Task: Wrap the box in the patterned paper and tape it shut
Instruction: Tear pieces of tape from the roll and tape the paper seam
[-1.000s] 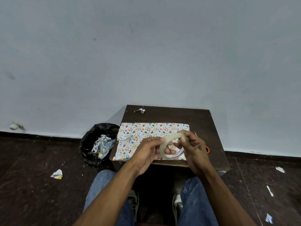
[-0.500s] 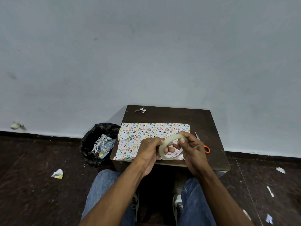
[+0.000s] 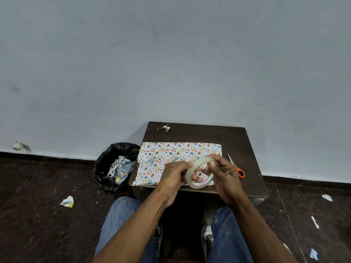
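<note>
The person's forearms are bare from the lower edge of the view up to the wrists, with no sleeve, watch or bracelet showing on either. The left hand [image 3: 173, 178] and right hand [image 3: 225, 176] are bare too, without gloves or rings that can be made out, and the nails are short. Blue denim jeans [image 3: 230, 234] cover both legs, with a seam and a pocket edge showing on the right thigh. Between the knees sit shoes [image 3: 207, 239], pale with grey parts; their details are too dark to tell.
</note>
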Demonstrator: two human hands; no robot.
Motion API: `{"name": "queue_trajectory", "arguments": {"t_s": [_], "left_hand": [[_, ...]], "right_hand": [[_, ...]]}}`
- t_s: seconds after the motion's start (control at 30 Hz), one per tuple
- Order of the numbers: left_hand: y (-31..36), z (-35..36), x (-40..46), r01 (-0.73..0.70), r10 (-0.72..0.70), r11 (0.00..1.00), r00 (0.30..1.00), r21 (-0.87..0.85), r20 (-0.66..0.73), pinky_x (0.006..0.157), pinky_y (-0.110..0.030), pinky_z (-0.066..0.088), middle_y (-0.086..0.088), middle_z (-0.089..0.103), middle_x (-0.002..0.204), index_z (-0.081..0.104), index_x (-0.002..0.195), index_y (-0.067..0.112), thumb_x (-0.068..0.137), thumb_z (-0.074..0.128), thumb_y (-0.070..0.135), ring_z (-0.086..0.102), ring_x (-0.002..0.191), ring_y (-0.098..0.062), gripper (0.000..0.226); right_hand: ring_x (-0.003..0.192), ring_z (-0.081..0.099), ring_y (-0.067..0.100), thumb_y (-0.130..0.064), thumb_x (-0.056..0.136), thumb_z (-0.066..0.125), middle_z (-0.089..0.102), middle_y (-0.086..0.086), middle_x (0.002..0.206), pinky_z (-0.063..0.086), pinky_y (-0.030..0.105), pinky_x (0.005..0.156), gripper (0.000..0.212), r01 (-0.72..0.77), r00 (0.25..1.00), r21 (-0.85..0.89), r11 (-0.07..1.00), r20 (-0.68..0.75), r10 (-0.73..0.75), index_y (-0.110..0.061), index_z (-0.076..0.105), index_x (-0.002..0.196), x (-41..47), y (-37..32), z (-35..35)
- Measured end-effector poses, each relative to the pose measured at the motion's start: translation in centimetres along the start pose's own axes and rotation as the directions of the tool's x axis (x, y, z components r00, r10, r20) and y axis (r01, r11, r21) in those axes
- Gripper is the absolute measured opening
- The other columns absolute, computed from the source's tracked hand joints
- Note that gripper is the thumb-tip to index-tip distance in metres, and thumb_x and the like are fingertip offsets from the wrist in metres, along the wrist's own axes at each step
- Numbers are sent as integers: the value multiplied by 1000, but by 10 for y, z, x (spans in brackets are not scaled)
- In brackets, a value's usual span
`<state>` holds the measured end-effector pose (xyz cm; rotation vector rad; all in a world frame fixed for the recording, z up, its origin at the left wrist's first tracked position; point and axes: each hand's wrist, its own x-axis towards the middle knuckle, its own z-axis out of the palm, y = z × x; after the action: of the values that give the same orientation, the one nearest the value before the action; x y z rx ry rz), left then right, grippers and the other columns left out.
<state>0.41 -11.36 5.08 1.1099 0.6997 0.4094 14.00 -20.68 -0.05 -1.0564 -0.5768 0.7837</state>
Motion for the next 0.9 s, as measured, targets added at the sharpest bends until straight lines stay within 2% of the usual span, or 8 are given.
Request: {"name": "queue_trajectory", "arguments": {"t_s": [0.2,0.27,0.37,0.5,0.63,0.73,0.8,0.9], "left_hand": [[-3,0,3,5,-5,1000,999,7,-45,78,-43,54,-15,61,58,73,76,-3,90,47,4,64,60,-29,30],[-4,0,5,3,-3,1000,998,2,-61,78,-44,52,-15,61,57,72,76,-4,89,47,3,63,59,-29,29],[-6,-1,7,8,-10,1000,997,-24,-74,78,-42,50,-15,62,56,72,76,-4,87,47,1,62,58,-28,27],[-6,-1,7,-2,0,999,997,-33,-72,77,-40,51,-15,63,58,69,77,-6,86,45,-1,63,57,-27,26],[-5,-3,5,-20,19,1000,999,-12,-49,73,-36,53,-18,63,59,72,68,-1,85,44,-2,65,56,-26,32],[-4,-2,1,-52,54,997,998,61,-36,75,-40,54,-18,66,62,75,66,2,64,55,9,66,64,-29,22],[-5,-4,1,-59,61,996,998,74,-28,79,-44,54,-19,68,66,76,71,1,55,53,14,66,70,-33,31],[-7,-6,1,-36,36,999,999,14,30,82,-44,55,-16,67,66,78,75,6,76,48,9,67,67,-29,30]], "right_hand": [[98,61,33,-52,59,91,69,11,101,47,56,92,52,2,1000,-8,1000,-24,-2,-16,77,95,-1,7,-2],[98,62,31,-52,60,90,69,11,101,49,52,90,52,8,1000,-14,1000,-26,-8,-16,77,95,0,7,-1],[93,65,22,-53,59,90,70,7,97,55,38,82,52,24,999,-9,1000,-26,-24,-17,77,93,1,6,1],[89,67,20,-52,59,90,71,6,95,56,31,78,51,44,999,-10,999,-18,-44,-15,77,92,1,8,0],[91,66,20,-52,58,91,70,7,97,55,31,77,53,39,999,-15,999,-31,-40,-14,77,91,1,10,0],[92,66,19,-52,58,91,70,4,97,56,32,79,51,41,999,-10,999,-21,-41,-15,78,91,2,10,-1],[93,66,21,-52,58,91,70,6,97,56,33,80,53,33,999,0,999,-22,-33,-13,77,92,2,9,-2],[93,65,23,-52,56,92,70,6,97,56,37,81,54,0,999,19,1000,-35,1,-15,77,93,2,9,-3]]}}
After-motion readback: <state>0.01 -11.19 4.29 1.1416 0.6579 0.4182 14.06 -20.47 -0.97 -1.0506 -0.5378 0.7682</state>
